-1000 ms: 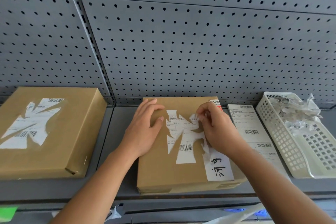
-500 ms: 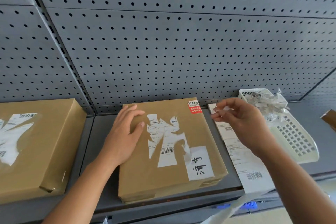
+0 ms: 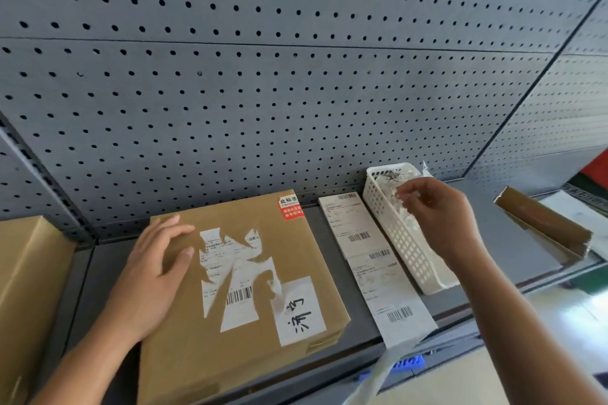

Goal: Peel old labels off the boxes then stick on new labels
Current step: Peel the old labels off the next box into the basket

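The box [image 3: 184,355] lies flat on the shelf [image 3: 102,256], and the left hand [image 3: 154,273] presses it with straight fingers. The right hand [image 3: 437,217] pinches what looks like a tiny scrap [image 3: 399,196] over the basket [image 3: 408,253]. The torn label [image 3: 237,273] is thin paper that will likely shred, so it is best lifted at a loose pointed edge.

The box [image 3: 184,355] is plain brown, its torn label [image 3: 237,276] white with 1 black barcode, its corner sticker [image 3: 290,207] red. White too: the lattice basket [image 3: 406,250] and the scrap [image 3: 399,196] my right hand [image 3: 437,217] pinches. Pegboard [image 3: 296,92]: grey, dark-dotted.
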